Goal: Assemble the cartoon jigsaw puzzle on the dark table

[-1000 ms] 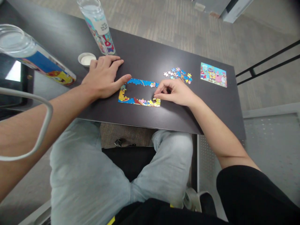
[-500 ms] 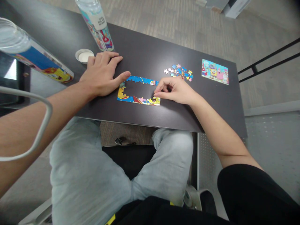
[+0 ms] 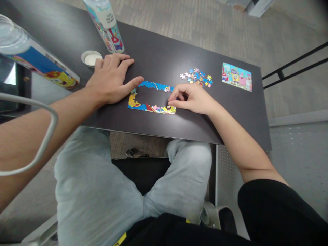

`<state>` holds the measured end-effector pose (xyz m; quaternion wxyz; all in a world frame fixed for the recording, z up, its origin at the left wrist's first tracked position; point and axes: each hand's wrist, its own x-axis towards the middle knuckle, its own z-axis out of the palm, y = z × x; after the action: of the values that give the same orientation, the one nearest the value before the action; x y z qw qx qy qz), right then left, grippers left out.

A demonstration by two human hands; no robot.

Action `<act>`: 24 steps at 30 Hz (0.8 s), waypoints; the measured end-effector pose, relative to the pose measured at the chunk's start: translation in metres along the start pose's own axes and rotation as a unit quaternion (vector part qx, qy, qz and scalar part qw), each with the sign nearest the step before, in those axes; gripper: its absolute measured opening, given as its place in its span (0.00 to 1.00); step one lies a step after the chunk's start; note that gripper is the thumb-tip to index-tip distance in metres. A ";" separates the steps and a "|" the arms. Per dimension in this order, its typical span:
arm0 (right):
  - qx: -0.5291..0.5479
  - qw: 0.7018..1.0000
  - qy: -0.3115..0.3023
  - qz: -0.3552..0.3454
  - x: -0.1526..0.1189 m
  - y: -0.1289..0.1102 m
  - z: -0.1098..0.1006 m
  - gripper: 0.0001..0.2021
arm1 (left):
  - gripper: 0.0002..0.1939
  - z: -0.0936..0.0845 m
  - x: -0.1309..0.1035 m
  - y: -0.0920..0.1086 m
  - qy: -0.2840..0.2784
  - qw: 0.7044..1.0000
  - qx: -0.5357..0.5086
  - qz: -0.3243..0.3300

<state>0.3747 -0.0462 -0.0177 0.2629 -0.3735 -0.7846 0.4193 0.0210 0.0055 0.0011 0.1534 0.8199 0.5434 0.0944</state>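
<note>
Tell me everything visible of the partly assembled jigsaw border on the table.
The jigsaw border is a thin, cardboard-looking rectangle of interlocked printed pieces, lying flat on the dark table. Its far strip is mainly blue, its left side mostly yellow, its near strip multicoloured; knobbed inner edges surround bare tabletop. The left hand's thumb appears to touch its far-left corner. The right hand, fingertips pinched, largely hides its right side; contact there is unclear.

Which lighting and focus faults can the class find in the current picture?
All in the head view: pale glare lies on the dark, smooth tabletop; the small, multicoloured, knobbed jigsaw pieces look soft-edged; print on the white rectangular label is too blurred to read; and the picture's top right corner is dark.
</note>
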 end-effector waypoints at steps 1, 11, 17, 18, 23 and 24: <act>-0.005 1.000 -0.001 -0.005 0.000 0.000 0.000 0.17 | 0.72 0.000 0.000 -0.001 0.001 1.000 -0.001 0.004; -0.101 0.994 0.021 -0.044 0.002 0.000 -0.008 0.15 | 0.70 0.001 -0.001 -0.004 0.011 1.000 -0.005 0.022; -0.110 0.991 -0.017 -0.073 0.001 0.004 -0.004 0.13 | 0.74 0.000 -0.002 -0.002 0.006 1.000 0.001 0.016; -0.112 0.991 -0.020 -0.073 0.001 0.004 -0.003 0.13 | 0.74 0.000 -0.002 -0.002 0.005 1.000 0.001 0.015; -0.129 0.990 0.028 -0.048 -0.002 0.000 -0.015 0.20 | 0.72 0.000 -0.001 -0.002 0.007 1.000 -0.005 0.017; -0.133 0.989 0.058 -0.039 -0.004 0.001 -0.022 0.23 | 0.71 0.000 -0.001 -0.002 0.009 1.000 -0.004 0.018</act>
<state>0.3931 -0.0387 -0.0076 0.2719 -0.3983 -0.8307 0.2782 0.0190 0.0057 0.0002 0.1505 0.8281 0.5293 0.1069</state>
